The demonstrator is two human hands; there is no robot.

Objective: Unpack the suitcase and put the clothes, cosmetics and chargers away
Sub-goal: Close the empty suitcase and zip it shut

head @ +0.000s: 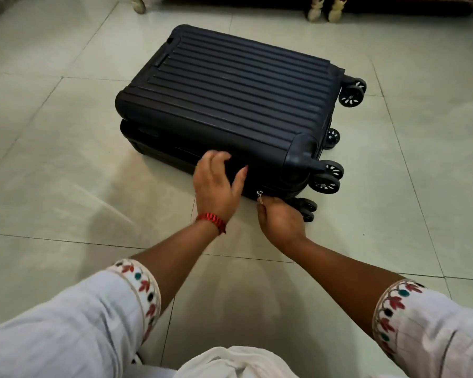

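One dark suitcase is laid flat, lid down, on the tiled floor. Four wheel sets are counted at its right end. One zip pull is pinched by the right grip at the near right corner. The left grip is rested wide on the near side wall. One red bracelet is worn on the left wrist. The right fingertips are hidden under the hand, and three furniture legs are cut off at the top edge.

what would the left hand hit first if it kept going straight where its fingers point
The near side wall of the suitcase, beside the zipper pull pinched by the right hand. The left hand looks nearly on it; depth is unclear.
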